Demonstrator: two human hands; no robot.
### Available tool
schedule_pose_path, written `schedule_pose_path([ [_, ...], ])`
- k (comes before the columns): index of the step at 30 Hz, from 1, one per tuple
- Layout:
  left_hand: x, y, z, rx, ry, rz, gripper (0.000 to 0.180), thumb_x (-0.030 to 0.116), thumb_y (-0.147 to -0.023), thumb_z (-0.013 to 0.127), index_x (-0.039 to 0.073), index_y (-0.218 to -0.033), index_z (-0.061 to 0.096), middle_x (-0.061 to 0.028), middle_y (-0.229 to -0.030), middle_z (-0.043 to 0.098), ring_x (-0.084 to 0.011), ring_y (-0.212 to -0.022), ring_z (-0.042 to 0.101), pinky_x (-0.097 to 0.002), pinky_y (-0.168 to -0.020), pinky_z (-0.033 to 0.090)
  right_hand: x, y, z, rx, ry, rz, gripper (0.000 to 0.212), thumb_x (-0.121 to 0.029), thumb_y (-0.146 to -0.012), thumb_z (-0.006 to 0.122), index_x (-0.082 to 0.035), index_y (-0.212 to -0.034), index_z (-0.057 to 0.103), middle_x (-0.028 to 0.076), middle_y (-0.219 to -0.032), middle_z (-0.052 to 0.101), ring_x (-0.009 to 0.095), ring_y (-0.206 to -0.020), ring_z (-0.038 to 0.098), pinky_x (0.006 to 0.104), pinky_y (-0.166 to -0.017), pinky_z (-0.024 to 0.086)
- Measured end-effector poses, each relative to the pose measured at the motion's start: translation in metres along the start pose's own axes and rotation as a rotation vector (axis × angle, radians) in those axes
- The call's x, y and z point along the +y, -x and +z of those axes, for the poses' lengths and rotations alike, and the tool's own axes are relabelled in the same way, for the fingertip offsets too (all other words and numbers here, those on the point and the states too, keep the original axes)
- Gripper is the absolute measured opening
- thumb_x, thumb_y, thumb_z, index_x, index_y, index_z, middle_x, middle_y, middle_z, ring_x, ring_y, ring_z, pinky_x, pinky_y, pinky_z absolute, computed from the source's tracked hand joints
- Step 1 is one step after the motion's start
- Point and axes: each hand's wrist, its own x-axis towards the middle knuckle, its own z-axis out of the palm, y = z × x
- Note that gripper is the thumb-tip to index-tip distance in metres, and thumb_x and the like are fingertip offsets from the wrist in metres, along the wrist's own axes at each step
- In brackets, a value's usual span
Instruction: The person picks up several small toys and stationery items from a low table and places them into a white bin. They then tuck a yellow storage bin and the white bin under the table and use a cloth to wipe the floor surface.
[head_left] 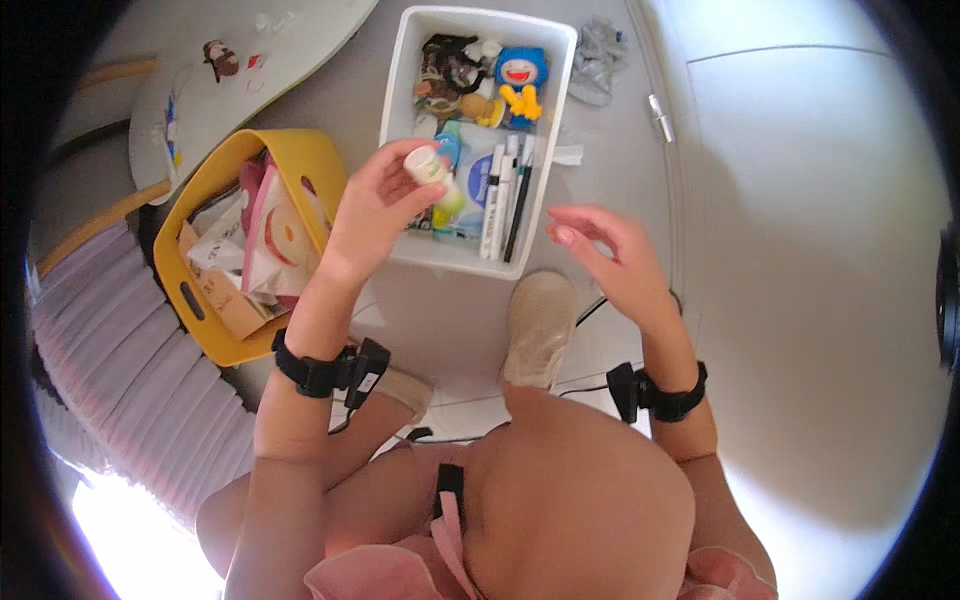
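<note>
Head view: small white-capped bottle (pixel 427 166), tilted over the white bin (pixel 462 265) — left hand (pixel 375 205) has its grip closed round it. Likely light, stiff, maybe slick; best held round mid-body. Bin carries pens (pixel 503 200), a blue toy (pixel 521 70). Right hand (pixel 610 250) just off bin's edge — fingers loosely curled, empty.

Likely home interior, as we judge it: pale tiled floor (pixel 810 190); white bin (pixel 395 80) with blue toy figure (pixel 521 68) near its upper right corner, markers (pixel 493 205) along its right edge; yellow basket (pixel 290 150) off its left edge; wooden-legged white tabletop (pixel 300 55) with curved edge; pleated greyish cloth (pixel 130 340).
</note>
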Motion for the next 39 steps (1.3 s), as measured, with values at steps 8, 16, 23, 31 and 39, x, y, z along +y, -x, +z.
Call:
schedule_pose_path([
  [8, -0.037, -0.009, 0.013, -0.082, -0.597, -0.009, 0.045, 0.008, -0.072, 0.07, 0.005, -0.113, 0.05, -0.0079, -0.081, 0.058, -0.0146, -0.073, 0.059, -0.0263, -0.067, 0.049, 0.035, 0.025, -0.016, 0.158, 0.202, 0.081, 0.022, -0.013, -0.082, 0.057, 0.002, -0.098, 0.059, 0.013, -0.087, 0.064, 0.02, -0.079, 0.061, 0.0296, -0.072, 0.047],
  [16, -0.071, -0.02, 0.037, 0.064, -0.788, -0.016, 0.041, 0.013, -0.07, 0.072, 0.002, -0.102, 0.048, -0.0127, -0.077, 0.059, -0.0208, -0.065, 0.059, -0.0292, -0.06, 0.048, 0.035, 0.018, -0.011, 0.085, 0.39, 0.003, 0.023, -0.012, -0.08, 0.058, 0.0, -0.099, 0.058, 0.015, -0.09, 0.061, 0.025, -0.08, 0.059, 0.0323, -0.073, 0.046],
  [23, -0.075, -0.019, 0.03, 0.077, -0.855, 0.158, 0.028, 0.014, -0.072, 0.068, -0.001, -0.09, 0.053, -0.0152, -0.076, 0.058, -0.028, -0.068, 0.058, -0.0357, -0.062, 0.047, 0.038, 0.014, -0.01, 0.056, 0.403, -0.009, 0.023, -0.012, -0.079, 0.058, 0.0, -0.099, 0.058, 0.015, -0.09, 0.06, 0.026, -0.082, 0.058, 0.0336, -0.074, 0.046],
  [31, -0.037, -0.017, 0.036, -0.01, -1.032, 0.103, 0.025, 0.022, -0.08, 0.057, -0.002, -0.085, 0.055, -0.0186, -0.079, 0.059, -0.0345, -0.081, 0.057, -0.0418, -0.071, 0.046, 0.037, 0.006, -0.012, 0.065, 0.472, -0.083, 0.022, -0.008, -0.08, 0.057, 0.001, -0.1, 0.056, 0.017, -0.09, 0.059, 0.028, -0.082, 0.058, 0.0352, -0.074, 0.045],
  [39, 0.086, -0.003, -0.048, 0.21, -0.829, 0.26, 0.026, 0.021, -0.082, 0.06, 0.001, -0.065, 0.057, -0.0077, -0.054, 0.051, -0.0134, -0.049, 0.045, -0.0299, -0.051, 0.041, 0.025, -0.003, -0.012, 0.062, 0.517, -0.194, 0.019, -0.007, -0.079, 0.057, 0.001, -0.096, 0.055, 0.016, -0.083, 0.057, 0.03, -0.077, 0.055, 0.0362, -0.07, 0.044],
])
